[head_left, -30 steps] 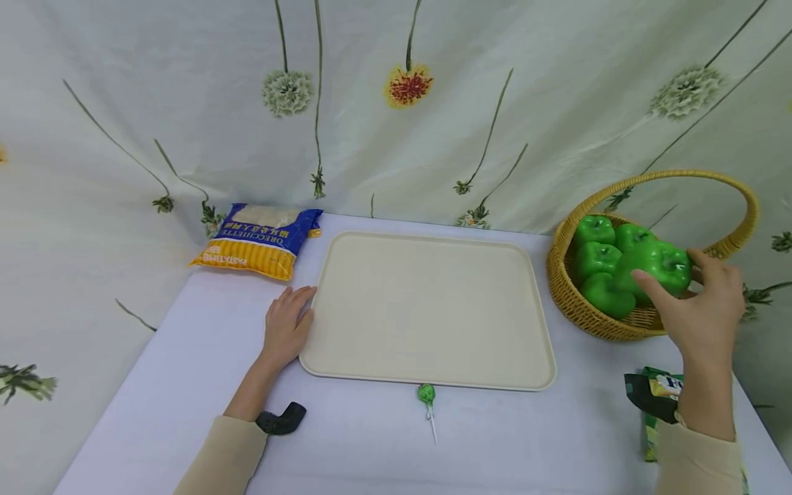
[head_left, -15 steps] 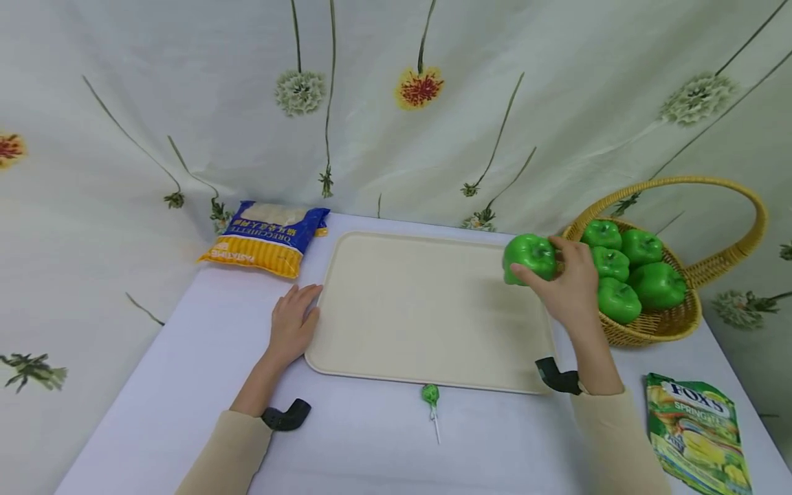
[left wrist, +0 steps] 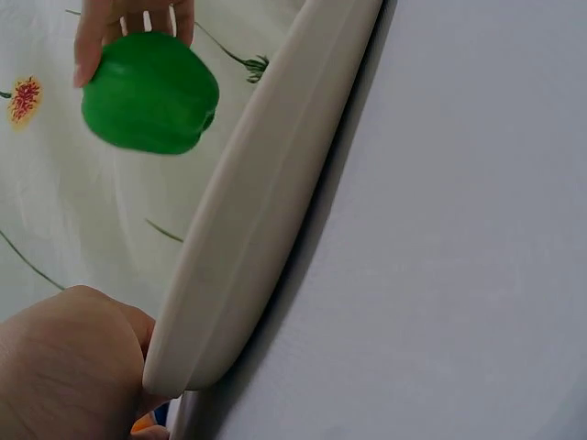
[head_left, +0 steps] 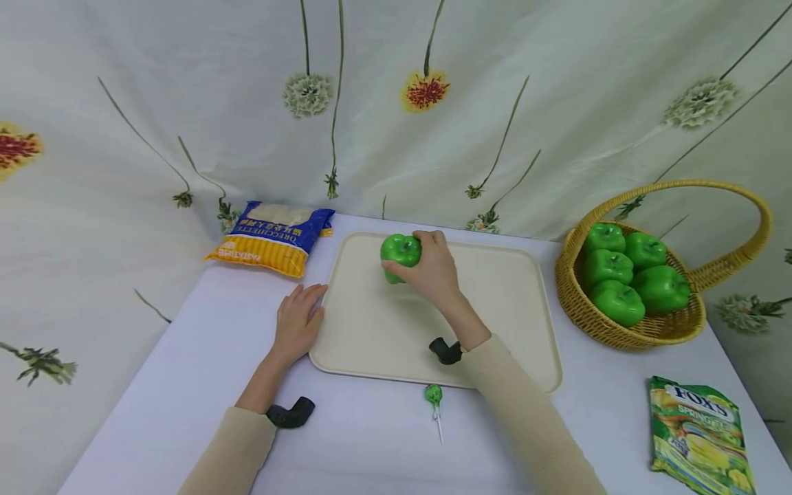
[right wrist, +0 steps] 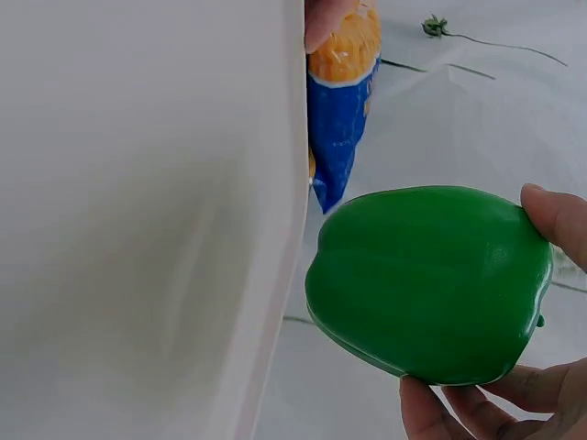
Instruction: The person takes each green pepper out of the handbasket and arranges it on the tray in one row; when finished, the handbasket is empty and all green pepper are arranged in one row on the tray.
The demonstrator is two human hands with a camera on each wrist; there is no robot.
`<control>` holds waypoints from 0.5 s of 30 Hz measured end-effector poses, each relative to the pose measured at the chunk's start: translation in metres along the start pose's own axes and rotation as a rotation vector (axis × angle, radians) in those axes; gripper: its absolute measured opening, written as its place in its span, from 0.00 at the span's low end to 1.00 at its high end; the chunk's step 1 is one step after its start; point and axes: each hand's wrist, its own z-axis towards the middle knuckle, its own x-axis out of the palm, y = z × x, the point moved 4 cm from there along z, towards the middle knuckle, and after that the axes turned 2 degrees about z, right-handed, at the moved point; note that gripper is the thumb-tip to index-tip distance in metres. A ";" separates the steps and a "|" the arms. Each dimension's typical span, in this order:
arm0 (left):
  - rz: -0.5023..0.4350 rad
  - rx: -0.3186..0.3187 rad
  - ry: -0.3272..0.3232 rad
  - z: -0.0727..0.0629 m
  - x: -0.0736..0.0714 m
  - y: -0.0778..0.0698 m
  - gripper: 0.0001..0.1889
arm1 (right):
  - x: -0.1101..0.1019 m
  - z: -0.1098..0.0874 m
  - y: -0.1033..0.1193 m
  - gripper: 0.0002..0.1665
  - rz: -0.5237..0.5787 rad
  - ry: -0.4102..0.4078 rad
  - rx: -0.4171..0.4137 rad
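Observation:
My right hand [head_left: 436, 273] grips a glossy green bell pepper [head_left: 399, 251] between thumb and fingers. It hangs above the left part of a cream rectangular tray [head_left: 445, 323]; in the left wrist view the pepper [left wrist: 151, 96] is plainly clear of the tray's rim [left wrist: 261, 192]. In the right wrist view, thumb and fingertips hold the stem end of the pepper [right wrist: 426, 284]. My left hand [head_left: 298, 322] rests beside the tray's left edge, its fingertips touching the rim. A wicker basket [head_left: 603, 333] at the right contains several more green bell peppers [head_left: 619, 302].
A blue and yellow pasta bag [head_left: 270, 237] lies behind my left hand. In front of the tray is a green lollipop [head_left: 434, 395] on a white stick. A green Fox's candy pouch [head_left: 702, 434] lies at the front right. A floral cloth [head_left: 371, 124] hangs behind the table.
My right hand has carried the bell pepper from the basket leftward, over the tray. The left hand keeps its place at the tray's edge. The view has shifted slightly.

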 end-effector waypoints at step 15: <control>0.020 0.014 -0.025 0.000 -0.001 0.001 0.22 | 0.079 0.023 0.047 0.48 -0.112 0.086 0.006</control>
